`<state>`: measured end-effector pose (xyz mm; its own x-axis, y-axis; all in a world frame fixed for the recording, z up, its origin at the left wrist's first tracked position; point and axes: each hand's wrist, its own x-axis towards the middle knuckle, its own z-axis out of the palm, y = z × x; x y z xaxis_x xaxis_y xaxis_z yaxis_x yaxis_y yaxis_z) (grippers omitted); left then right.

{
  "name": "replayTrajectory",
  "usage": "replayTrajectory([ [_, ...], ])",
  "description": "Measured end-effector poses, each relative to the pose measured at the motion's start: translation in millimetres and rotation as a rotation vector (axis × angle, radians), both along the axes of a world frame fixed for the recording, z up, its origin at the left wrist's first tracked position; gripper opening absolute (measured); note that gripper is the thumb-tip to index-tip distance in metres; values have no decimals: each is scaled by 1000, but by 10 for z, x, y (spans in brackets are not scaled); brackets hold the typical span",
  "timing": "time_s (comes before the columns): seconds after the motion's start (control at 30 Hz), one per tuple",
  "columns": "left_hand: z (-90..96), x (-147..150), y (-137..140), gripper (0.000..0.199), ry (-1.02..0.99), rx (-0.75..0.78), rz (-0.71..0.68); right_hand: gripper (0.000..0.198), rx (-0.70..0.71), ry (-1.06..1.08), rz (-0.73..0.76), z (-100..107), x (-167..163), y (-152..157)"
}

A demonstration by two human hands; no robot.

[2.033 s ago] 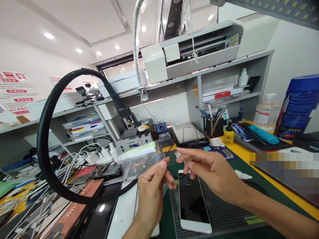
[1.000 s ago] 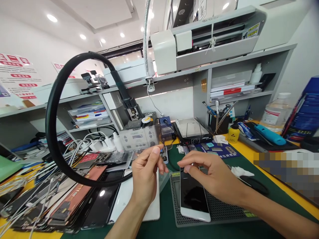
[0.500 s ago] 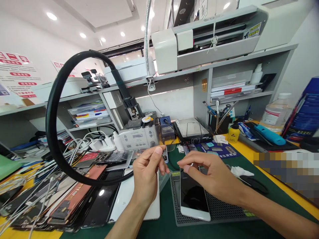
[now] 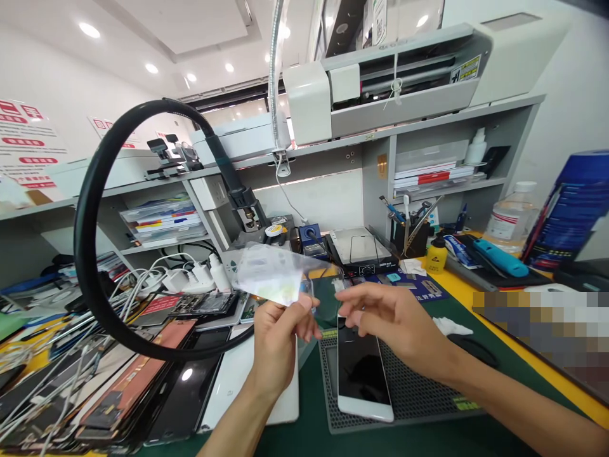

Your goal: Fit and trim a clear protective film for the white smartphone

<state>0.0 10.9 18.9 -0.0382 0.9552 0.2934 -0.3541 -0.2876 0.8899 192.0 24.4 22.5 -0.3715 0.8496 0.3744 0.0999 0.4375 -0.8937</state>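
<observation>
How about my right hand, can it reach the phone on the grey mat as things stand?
Probably yes: your right hand hangs over the upper end of the phone, and nothing seems to cover its lower part. Your left hand holds up the clear film.

— Place type?
— Workshop, phone repair.
— Shown by?
— Piled phone parts (image 4: 137, 374), one phone (image 4: 364, 371) on perforated mat (image 4: 419, 384), black pot (image 4: 415, 242) of small hand tools (image 4: 406, 208), white chargers (image 4: 202, 276), yellow squeeze bottle (image 4: 436, 256).
— Ok, workshop, tagged.
</observation>
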Motion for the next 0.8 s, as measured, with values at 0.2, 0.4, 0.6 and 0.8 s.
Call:
replayTrajectory([
  [0.2,-20,-39,25,17,44,-23,-101,23,-221,297,184,26,74,96],
  [0.4,-64,-68,59,17,129,-28,-204,27,-248,170,150,37,69,85],
  [0.6,-63,-79,43,19,174,-20,-218,22,-223,129,131,52,63,83],
  [0.8,-65,-87,48,18,184,-5,-224,21,-220,123,134,65,56,74],
])
